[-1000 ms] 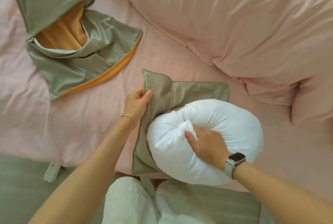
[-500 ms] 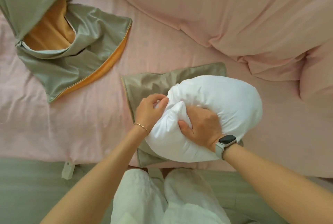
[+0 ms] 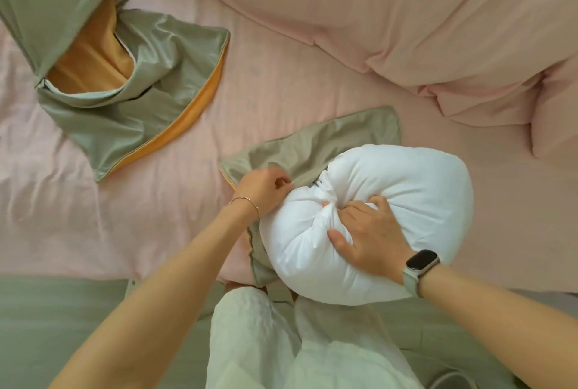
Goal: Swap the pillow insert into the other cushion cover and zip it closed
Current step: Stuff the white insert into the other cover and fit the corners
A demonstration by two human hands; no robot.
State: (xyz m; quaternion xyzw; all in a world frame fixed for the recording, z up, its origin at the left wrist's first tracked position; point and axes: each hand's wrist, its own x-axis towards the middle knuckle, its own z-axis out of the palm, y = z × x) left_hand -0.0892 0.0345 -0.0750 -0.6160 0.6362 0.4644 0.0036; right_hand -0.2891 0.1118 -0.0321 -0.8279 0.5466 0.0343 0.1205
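Partly hidden cover point(image 3: 316, 144) under insert point(image 3: 391, 201), right hand point(image 3: 366, 232) gripping, left hand point(image 3: 262, 188) pinching cover

Open sheet point(image 3: 281, 82) btwn covers — duvet point(image 3: 406, 13) blocks far side, insert point(image 3: 391, 201) near.

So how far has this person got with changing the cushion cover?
Done: the old cover lies empty and gaping on the bed sheet, so the white insert is out. In hand: the right hand grips the folded insert, while the left hand pinches the edge of the new cover lying beneath it. Left: almost all the insert is still outside; it must go in, then be zipped.
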